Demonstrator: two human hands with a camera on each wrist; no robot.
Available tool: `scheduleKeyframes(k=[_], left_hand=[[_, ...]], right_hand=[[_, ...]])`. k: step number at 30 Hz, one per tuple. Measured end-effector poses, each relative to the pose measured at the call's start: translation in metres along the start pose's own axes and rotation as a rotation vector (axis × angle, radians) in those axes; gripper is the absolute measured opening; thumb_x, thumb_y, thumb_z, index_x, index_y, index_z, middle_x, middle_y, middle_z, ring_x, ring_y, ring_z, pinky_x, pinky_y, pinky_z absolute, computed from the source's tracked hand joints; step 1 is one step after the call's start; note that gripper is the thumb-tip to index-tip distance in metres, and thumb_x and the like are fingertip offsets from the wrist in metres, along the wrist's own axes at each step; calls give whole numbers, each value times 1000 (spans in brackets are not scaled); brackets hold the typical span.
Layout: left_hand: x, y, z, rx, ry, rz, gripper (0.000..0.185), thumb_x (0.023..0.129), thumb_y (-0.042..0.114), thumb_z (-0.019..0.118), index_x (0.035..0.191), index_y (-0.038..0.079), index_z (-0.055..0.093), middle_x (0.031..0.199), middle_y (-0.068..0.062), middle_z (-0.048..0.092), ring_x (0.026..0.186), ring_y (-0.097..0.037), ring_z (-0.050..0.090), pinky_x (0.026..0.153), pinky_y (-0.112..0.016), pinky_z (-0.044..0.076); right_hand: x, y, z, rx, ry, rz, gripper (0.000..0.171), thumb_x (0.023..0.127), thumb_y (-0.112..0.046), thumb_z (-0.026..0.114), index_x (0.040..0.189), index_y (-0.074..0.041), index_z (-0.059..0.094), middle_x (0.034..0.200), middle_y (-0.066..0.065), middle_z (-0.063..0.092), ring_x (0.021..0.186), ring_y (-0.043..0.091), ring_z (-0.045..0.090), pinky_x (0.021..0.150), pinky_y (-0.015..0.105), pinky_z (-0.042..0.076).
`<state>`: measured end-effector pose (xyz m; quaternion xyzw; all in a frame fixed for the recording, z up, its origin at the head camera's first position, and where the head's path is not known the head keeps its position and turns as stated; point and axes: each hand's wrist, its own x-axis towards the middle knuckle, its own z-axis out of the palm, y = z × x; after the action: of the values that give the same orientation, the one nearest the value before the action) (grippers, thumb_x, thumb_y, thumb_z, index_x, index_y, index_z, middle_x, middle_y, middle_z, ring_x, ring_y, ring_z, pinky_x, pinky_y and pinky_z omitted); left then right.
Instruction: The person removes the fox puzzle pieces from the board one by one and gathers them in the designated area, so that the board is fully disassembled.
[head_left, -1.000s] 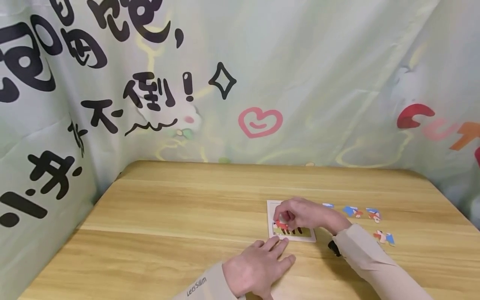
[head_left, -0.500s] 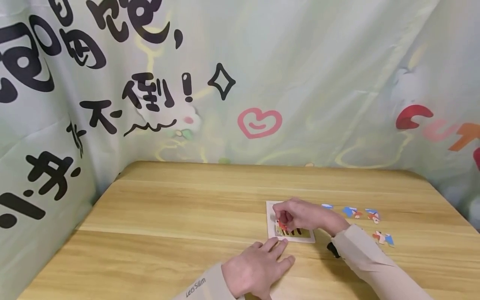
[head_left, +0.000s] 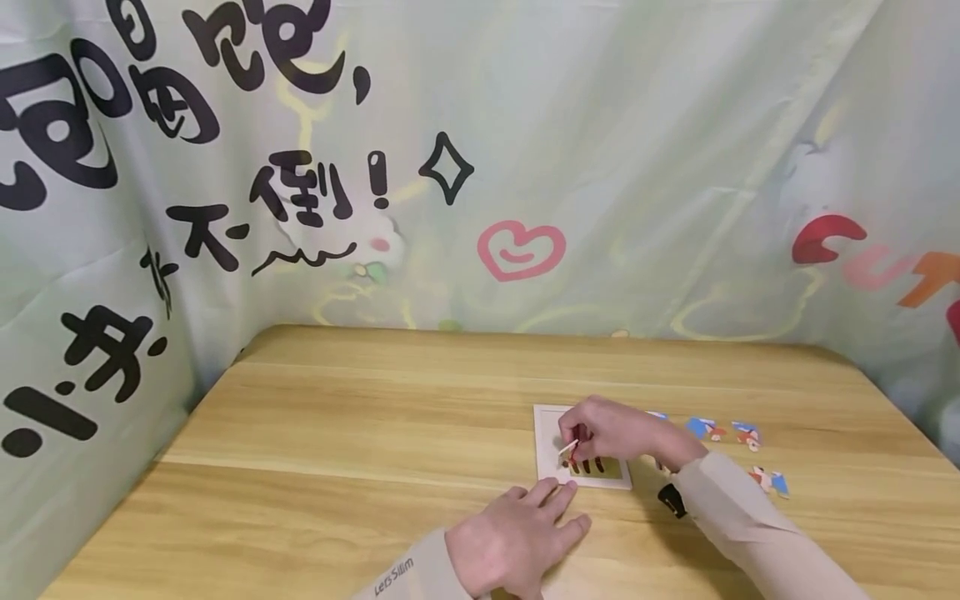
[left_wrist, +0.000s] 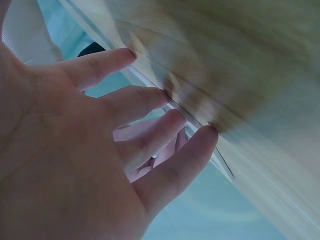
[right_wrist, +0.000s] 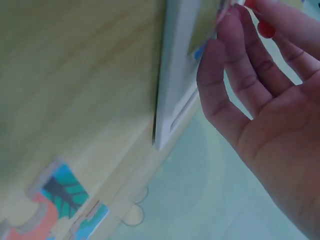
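My right hand (head_left: 618,429) pinches a jigsaw piece (head_left: 567,448) between thumb and fingers over the lower left of a white puzzle tray (head_left: 547,427). The piece is tilted, its pale edge showing, with red on its face; the fingers hide much of it. Beside it in the tray lies an olive-green section (head_left: 607,468) with dark leg-like stripes. In the right wrist view, a red part (right_wrist: 266,30) shows between the fingers. My left hand (head_left: 517,533) lies palm down with fingers spread, its fingertips (left_wrist: 212,131) right at the tray's near edge.
Several loose jigsaw pieces lie right of the tray, including a blue and orange one (head_left: 705,429), one behind it (head_left: 747,435) and a nearer one (head_left: 771,481). A printed curtain (head_left: 637,167) hangs behind the wooden table (head_left: 337,433).
The red piece, earlier lying almost flat at the tray's lower left, is now tipped up on edge in the right hand's pinch. That hand has shifted slightly right; the left hand stays put.
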<state>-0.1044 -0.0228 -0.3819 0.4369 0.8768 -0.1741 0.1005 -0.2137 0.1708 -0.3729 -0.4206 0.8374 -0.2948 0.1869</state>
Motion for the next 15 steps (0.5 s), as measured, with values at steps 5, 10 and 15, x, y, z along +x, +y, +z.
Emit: scheduleKeyframes(k=[5,10,15], left_hand=[[1,0,0,4,-1,-1,98,77,82,62,158,35,34,164,1,26,147,-15,26,108,-29,40],[2,0,0,-21,-14,2,96,79,81,60,158,34,33,165,1,24,148,-16,25,109,-30,39],[0,1,0,-13,-7,-16,96,78,80,62,158,35,34,165,1,24,147,-15,26,108,-30,39]], right_hand=[[-5,0,-4,64,20,35,22,84,13,70,78,-7,63,74,-6,64,62,4,55,56,22,49],[-14,1,-10,83,84,37,20,84,12,69,83,-6,62,71,-6,59,63,7,54,56,22,45],[-24,3,-21,53,144,-12,17,89,8,68,90,-8,64,73,-7,55,64,5,45,57,23,40]])
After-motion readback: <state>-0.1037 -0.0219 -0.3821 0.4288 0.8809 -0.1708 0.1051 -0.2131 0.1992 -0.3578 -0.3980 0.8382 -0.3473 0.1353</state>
